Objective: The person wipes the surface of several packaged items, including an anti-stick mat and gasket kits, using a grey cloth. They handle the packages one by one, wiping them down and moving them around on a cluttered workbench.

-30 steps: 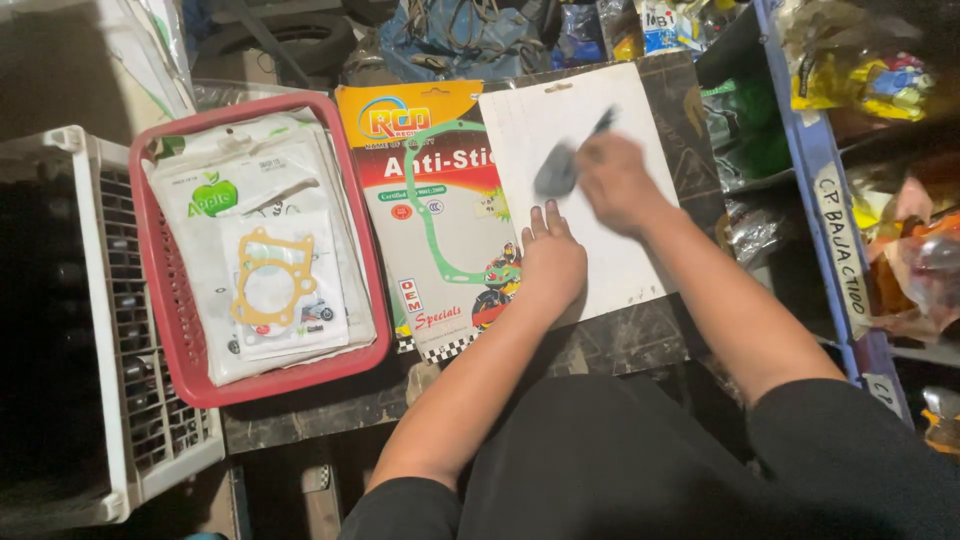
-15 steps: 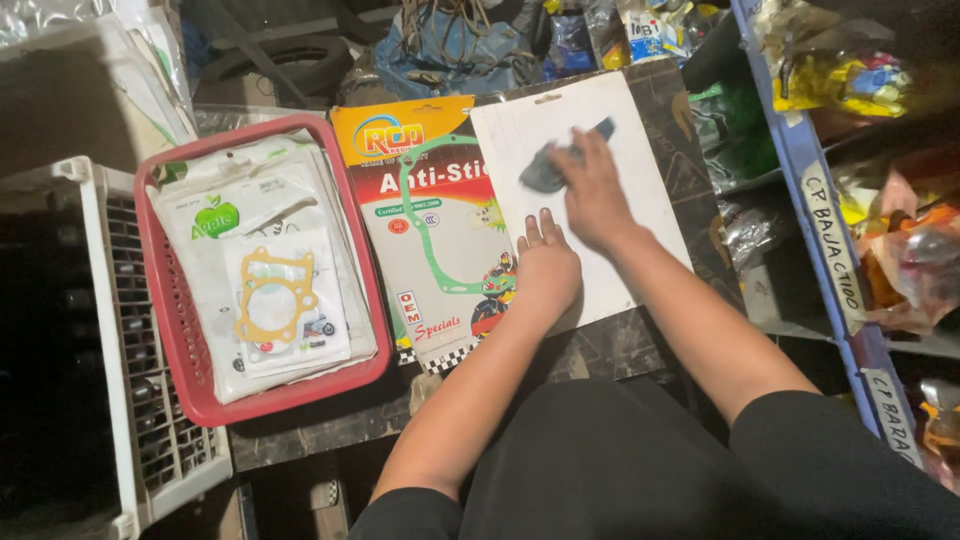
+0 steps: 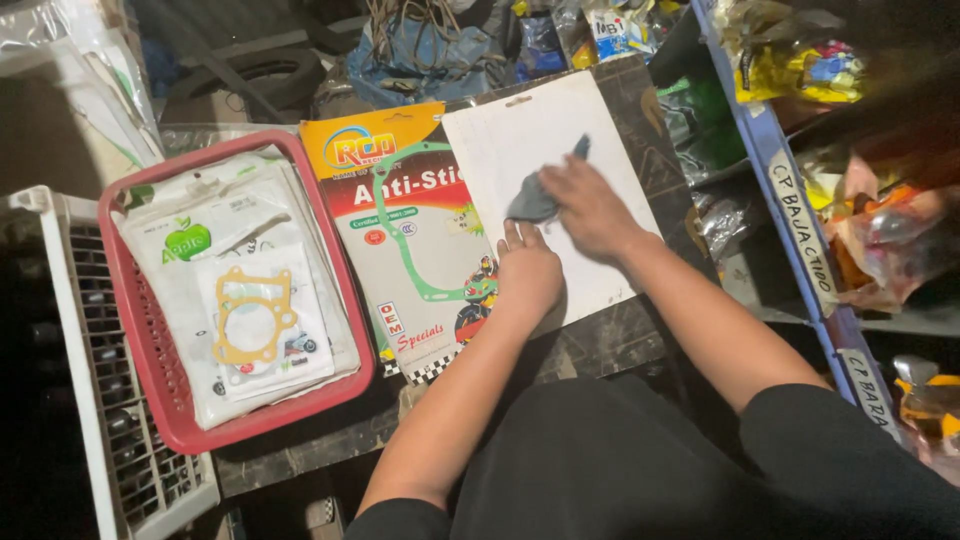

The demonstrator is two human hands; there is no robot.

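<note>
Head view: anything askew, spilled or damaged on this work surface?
Nothing spilled or damaged. The white card sheet overlaps the orange printed gasket pack, both slightly tilted; the right hand presses a grey cloth on it.

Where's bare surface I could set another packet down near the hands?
A dark strip of table lies bare below the white card, right of the left hand. Another bare strip runs under the red basket. The basket is stacked full of gasket packets. The right hand and grey cloth occupy the card.
</note>
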